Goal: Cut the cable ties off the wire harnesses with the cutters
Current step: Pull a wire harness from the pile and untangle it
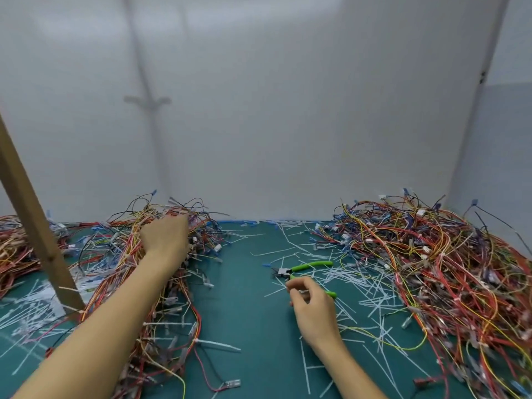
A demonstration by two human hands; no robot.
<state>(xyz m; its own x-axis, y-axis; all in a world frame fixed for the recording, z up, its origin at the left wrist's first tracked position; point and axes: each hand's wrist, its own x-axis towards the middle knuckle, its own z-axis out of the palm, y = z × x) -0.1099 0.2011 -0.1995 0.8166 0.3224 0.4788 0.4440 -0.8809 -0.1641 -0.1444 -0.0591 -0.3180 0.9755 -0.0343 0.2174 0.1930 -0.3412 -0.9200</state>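
A tangled pile of wire harnesses in red, yellow, black and blue lies on the left of the green mat. My left hand reaches into the top of this pile, its fingers curled down among the wires and partly hidden. The cutters, with green handles, lie on the mat in the middle, jaws pointing left. My right hand is over the lower handle, fingers curled round it. A larger harness pile fills the right side.
Cut white cable ties are strewn over the mat, thickest to the right of the cutters. A slanted wooden post stands at the left, with more harnesses behind it. White walls close off the back and right.
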